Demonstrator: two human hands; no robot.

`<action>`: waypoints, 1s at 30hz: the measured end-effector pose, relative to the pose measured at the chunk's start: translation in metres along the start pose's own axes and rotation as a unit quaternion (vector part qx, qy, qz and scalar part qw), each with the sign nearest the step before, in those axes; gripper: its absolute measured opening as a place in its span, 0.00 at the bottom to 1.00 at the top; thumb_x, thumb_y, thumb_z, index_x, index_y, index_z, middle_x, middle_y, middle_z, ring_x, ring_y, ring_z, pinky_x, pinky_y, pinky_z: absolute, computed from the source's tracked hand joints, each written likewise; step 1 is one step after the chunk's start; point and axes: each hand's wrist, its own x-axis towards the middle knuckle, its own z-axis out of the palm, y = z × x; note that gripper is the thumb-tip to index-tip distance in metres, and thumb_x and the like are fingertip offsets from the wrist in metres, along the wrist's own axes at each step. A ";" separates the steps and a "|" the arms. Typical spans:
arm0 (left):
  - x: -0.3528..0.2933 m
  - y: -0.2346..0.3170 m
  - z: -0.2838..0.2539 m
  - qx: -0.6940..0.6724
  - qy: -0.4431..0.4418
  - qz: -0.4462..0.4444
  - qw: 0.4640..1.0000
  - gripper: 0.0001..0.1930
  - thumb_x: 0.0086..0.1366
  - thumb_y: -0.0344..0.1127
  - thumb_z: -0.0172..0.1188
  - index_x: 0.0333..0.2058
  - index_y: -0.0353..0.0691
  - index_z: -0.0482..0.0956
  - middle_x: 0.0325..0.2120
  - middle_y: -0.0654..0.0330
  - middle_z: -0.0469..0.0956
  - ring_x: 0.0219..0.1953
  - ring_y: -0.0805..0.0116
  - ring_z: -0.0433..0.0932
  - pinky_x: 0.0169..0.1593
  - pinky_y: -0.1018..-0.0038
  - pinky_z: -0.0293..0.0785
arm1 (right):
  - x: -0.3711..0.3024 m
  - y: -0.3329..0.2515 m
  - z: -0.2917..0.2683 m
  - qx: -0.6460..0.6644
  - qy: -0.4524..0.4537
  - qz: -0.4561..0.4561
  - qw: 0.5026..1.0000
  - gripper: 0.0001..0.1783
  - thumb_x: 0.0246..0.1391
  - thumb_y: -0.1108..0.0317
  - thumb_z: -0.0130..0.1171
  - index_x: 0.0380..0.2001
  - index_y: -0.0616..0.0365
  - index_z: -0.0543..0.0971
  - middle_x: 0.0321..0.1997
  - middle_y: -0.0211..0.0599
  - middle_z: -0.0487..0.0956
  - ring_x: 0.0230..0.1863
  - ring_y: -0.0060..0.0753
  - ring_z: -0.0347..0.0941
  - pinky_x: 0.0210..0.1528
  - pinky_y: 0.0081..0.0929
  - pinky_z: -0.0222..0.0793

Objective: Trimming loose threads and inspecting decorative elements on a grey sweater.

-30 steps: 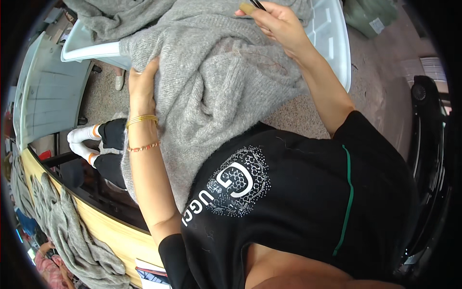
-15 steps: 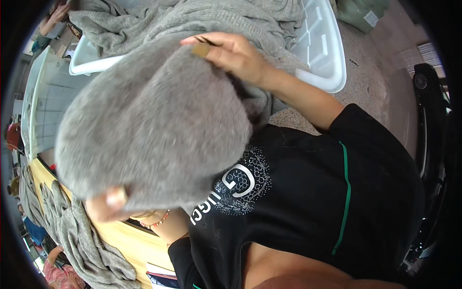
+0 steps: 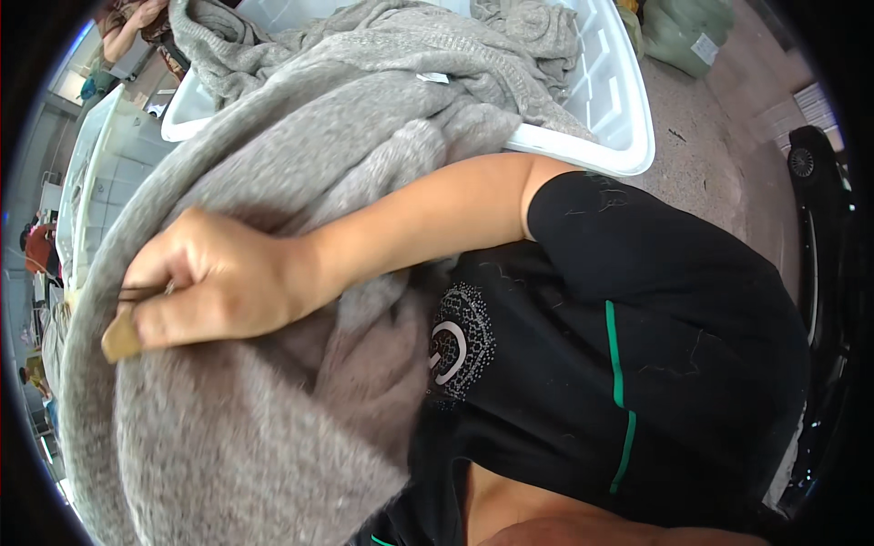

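Observation:
A large piece of grey fuzzy knitwear (image 3: 246,446) hangs in front of me and fills the left of the view. My right hand (image 3: 218,282) reaches across it with closed fingers, pinching its edge. A tan cover (image 3: 121,337) sits on the thumb tip. Something thin and dark (image 3: 146,292) shows between the fingers, too small to name. My left hand is out of sight, with the knitwear spread where it was. Upward, the cloth runs to more grey knitwear (image 3: 537,45) in a white plastic crate (image 3: 628,109). A small white label (image 3: 433,78) lies on the knit.
Another pale plastic crate (image 3: 114,155) stands at the left. A green wrapped bundle (image 3: 687,36) rests on the floor at the upper right. Another person's arm (image 3: 127,32) shows at the top left. A long black object (image 3: 810,273) runs along the right edge.
My right hand has moved from the top of the knitwear down to the left across it. The bunched cloth is now spread open and lower. My left hand has gone out of sight.

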 end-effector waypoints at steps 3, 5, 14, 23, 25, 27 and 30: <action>-0.011 0.015 -0.024 0.038 -0.003 -0.006 0.999 0.14 0.61 0.35 0.58 0.42 0.33 0.82 0.41 0.53 0.82 0.43 0.58 0.80 0.56 0.64 0.74 | 0.000 0.007 0.037 0.028 -0.014 0.000 1.000 0.17 0.61 0.62 0.68 0.25 0.64 0.84 0.17 0.18 0.73 0.21 0.09 0.61 0.21 0.21 0.55; -0.011 0.025 -0.044 0.066 -0.007 -0.011 0.998 0.14 0.61 0.35 0.58 0.42 0.33 0.82 0.41 0.53 0.82 0.43 0.58 0.80 0.55 0.65 0.74 | 0.004 0.013 0.063 0.040 -0.022 0.010 0.999 0.23 0.60 0.60 0.69 0.17 0.64 0.78 0.13 0.20 0.68 0.18 0.10 0.59 0.19 0.23 0.53; -0.020 0.061 -0.111 0.178 -0.013 -0.035 0.983 0.14 0.62 0.36 0.58 0.40 0.32 0.83 0.39 0.53 0.83 0.42 0.60 0.81 0.54 0.66 0.75 | 0.017 0.067 0.159 0.067 -0.102 0.005 0.992 0.22 0.54 0.62 0.70 0.13 0.65 0.78 0.10 0.31 0.71 0.15 0.16 0.63 0.18 0.29 0.58; -0.019 0.127 -0.144 0.309 -0.039 -0.086 0.946 0.13 0.63 0.36 0.58 0.38 0.31 0.84 0.38 0.54 0.83 0.41 0.61 0.82 0.53 0.66 0.76 | 0.000 0.061 0.233 0.175 -0.146 0.030 0.973 0.24 0.52 0.61 0.69 0.10 0.64 0.75 0.09 0.33 0.70 0.13 0.19 0.62 0.17 0.30 0.58; -0.018 0.138 -0.149 0.337 -0.046 -0.095 0.936 0.13 0.64 0.36 0.58 0.38 0.31 0.85 0.38 0.54 0.83 0.41 0.61 0.82 0.53 0.67 0.76 | -0.006 0.064 0.249 0.193 -0.147 0.017 0.970 0.22 0.51 0.63 0.68 0.10 0.64 0.75 0.09 0.37 0.70 0.13 0.20 0.62 0.17 0.30 0.58; -0.018 0.145 -0.153 0.363 -0.053 -0.103 0.925 0.14 0.64 0.36 0.58 0.38 0.31 0.85 0.38 0.54 0.84 0.40 0.61 0.82 0.53 0.67 0.76 | -0.010 0.071 0.262 0.209 -0.145 0.003 0.967 0.21 0.49 0.64 0.66 0.10 0.64 0.74 0.09 0.41 0.69 0.12 0.22 0.62 0.17 0.31 0.58; -0.016 0.151 -0.157 0.396 -0.067 -0.117 0.908 0.14 0.64 0.36 0.58 0.37 0.31 0.85 0.37 0.54 0.84 0.40 0.62 0.82 0.52 0.67 0.76 | -0.004 0.101 0.266 0.207 -0.102 -0.046 0.972 0.17 0.45 0.65 0.62 0.09 0.61 0.74 0.10 0.46 0.70 0.12 0.25 0.64 0.17 0.31 0.61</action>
